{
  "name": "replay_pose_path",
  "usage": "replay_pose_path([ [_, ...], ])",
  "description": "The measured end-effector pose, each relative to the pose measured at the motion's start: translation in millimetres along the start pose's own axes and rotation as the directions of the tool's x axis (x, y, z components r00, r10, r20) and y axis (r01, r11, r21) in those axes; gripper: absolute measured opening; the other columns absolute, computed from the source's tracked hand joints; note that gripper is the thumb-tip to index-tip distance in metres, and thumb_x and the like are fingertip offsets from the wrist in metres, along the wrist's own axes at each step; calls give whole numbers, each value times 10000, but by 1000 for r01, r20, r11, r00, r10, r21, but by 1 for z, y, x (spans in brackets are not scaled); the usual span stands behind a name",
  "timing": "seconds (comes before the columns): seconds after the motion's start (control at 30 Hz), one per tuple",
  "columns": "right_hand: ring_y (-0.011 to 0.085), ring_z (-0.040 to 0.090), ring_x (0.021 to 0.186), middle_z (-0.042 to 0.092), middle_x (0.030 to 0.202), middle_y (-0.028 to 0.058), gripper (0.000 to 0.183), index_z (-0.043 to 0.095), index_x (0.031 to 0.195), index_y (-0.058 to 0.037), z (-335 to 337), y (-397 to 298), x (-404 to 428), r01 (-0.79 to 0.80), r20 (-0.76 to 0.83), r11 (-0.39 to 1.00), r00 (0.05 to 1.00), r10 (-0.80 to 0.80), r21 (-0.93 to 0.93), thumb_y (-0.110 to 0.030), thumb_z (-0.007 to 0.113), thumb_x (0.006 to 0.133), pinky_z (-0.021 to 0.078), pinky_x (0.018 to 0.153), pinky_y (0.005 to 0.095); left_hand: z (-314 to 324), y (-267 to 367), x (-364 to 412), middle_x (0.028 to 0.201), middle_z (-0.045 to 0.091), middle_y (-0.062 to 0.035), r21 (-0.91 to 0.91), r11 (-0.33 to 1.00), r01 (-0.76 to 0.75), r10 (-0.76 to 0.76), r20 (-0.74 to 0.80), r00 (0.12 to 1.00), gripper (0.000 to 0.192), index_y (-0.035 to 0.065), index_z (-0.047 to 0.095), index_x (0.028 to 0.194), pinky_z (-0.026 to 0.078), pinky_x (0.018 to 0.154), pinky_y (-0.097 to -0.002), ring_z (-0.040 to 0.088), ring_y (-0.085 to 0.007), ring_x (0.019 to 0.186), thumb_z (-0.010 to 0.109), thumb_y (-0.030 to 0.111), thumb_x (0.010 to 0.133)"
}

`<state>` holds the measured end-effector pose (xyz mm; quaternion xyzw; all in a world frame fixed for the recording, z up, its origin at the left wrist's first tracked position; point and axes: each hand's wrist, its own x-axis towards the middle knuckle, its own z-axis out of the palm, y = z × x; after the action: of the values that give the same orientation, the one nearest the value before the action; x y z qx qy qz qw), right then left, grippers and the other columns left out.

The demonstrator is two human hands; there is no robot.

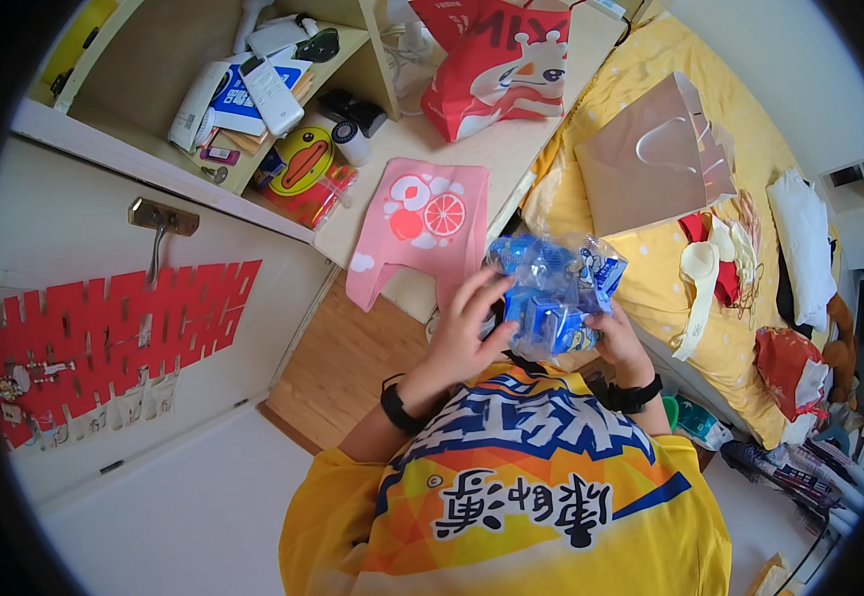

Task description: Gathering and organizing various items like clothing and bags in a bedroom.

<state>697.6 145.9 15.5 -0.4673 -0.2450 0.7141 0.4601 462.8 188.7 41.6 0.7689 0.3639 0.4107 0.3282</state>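
Note:
A clear plastic bag (pixel 551 298) with several blue printed packets inside is held up in front of my chest. My right hand (pixel 617 339) grips its lower right side, the thumb lying over the plastic. At the bag's left side my left hand (pixel 469 328) has its fingers spread, and the fingertips are at the plastic; whether they press on it is hard to tell. A pink bag with printed fruit (pixel 432 216) lies flat on the white desktop (pixel 395 141) just beyond my left hand, its handles hanging over the front edge.
A red paper bag (pixel 503 74) stands on the desk. Left are a shelf with a white remote control (pixel 272 97) and a door with a metal handle (pixel 160 223). On the yellow bed (pixel 644 268) are a beige paper bag (pixel 648 164), bras (pixel 700 261) and a white pillow (pixel 801 246).

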Motion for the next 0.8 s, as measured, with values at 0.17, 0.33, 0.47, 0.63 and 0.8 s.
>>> replay_pose_path([
  [0.17,172,482,921,488,1031,74,481,382,1123,4,3,-5,-2,-50,44,996,998,47,72,-58,457,652,377,819,274,-9,1,14,1144,374,-144,-97,995,3,-3,1,1000,480,17,419,1099,340,854,-342,398,-289,1030,621,150,684],
  [0.33,168,503,877,512,997,81,461,398,1110,10,-11,6,2,-182,90,969,982,169,170,-80,444,660,393,799,277,-8,12,22,958,417,-106,56,992,-109,117,-171,978,555,30,420,1075,402,686,-292,457,-226,800,695,116,601],
  [0.47,231,510,935,501,1058,143,513,369,1134,40,-37,22,14,-43,7,984,999,45,-174,-130,397,651,381,851,314,-16,17,36,884,447,-103,190,971,-148,174,-130,976,509,38,449,994,400,675,-298,466,-237,777,715,123,568],
  [0.63,225,527,904,531,1009,138,464,414,1086,44,6,-29,23,-187,206,957,968,142,223,-124,384,654,395,836,322,-38,23,59,832,442,-77,193,974,-121,130,-33,991,287,35,513,857,393,497,-248,452,-147,560,659,174,652],
  [0.8,189,540,842,544,971,97,397,434,1060,26,16,-37,34,-138,201,960,976,88,246,-102,386,688,419,770,265,-50,39,76,810,429,-71,133,988,-81,69,92,993,187,19,539,800,388,501,-254,436,-131,538,626,131,679],
])
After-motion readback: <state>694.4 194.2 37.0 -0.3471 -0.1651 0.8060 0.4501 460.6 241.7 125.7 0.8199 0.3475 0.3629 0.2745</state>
